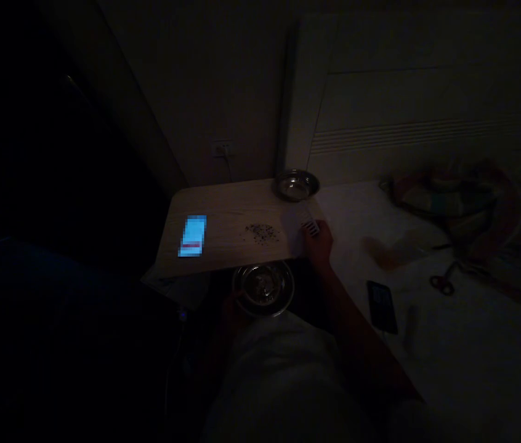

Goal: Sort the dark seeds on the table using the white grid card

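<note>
My left hand (235, 307), mostly lost in the dark, grips the left rim of a shiny metal bowl (288, 298) below the table's front edge. Something bright and uneven shows inside this bowl, too dim to name. At the table's right end, my right hand (319, 243) is closed on a small white piece with dark stripes (309, 224); its kind is unclear. Left of that hand, small dark bits (261, 233) lie scattered in a loose patch on the pale wooden table (223, 212).
A second metal bowl (296, 186) sits at the table's back right corner. A lit phone (193, 235) lies on the left. On the white bed to the right are a dark phone (382, 306), scissors (442, 283) and a patterned cloth (454, 197). A wall socket (222, 148) holds a plug.
</note>
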A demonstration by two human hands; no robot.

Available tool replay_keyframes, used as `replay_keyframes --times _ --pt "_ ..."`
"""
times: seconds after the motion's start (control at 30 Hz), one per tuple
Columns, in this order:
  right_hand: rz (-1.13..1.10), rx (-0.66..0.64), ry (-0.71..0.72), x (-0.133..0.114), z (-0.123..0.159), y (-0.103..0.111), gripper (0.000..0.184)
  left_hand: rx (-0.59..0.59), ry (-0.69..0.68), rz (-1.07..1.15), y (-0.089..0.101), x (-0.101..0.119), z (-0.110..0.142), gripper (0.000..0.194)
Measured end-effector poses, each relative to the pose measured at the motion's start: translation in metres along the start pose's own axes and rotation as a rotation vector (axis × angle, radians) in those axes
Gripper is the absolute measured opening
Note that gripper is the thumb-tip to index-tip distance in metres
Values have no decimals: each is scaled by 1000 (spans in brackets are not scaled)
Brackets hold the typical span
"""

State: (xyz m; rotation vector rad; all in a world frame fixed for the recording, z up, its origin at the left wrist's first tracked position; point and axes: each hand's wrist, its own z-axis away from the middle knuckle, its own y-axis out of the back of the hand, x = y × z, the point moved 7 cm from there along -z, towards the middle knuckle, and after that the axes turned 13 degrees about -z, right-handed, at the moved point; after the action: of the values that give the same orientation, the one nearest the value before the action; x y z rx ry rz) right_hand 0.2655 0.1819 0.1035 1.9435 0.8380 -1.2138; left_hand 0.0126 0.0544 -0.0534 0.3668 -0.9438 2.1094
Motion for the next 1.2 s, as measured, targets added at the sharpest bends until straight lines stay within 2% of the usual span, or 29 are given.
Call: replay_keyframes --times 0.23,0.43,0.63,0.8,0.87,1.07,1.2 --pt "-9 -28 27 -2 4 -14 24 -40 -8 18 -8 3 5 27" --pt "-11 -42 35 -4 6 -20 26 -28 -28 19 -6 3 3 31" --pt "-10 -55 30 -6 7 -21 27 -122 39 33 -11 -1 2 38" --pt "-13 -68 60 -9 9 -28 27 -35 25 21 -4 -2 -4 38" --pt "-10 -80 58 -9 10 -31 28 -34 39 37 -5 -3 -4 38" --pt "-12 -100 61 -10 10 -35 28 -122 57 32 -14 -2 6 43" --pt "-14 -116 69 -13 12 -39 27 -139 71 35 -16 -3 10 41"
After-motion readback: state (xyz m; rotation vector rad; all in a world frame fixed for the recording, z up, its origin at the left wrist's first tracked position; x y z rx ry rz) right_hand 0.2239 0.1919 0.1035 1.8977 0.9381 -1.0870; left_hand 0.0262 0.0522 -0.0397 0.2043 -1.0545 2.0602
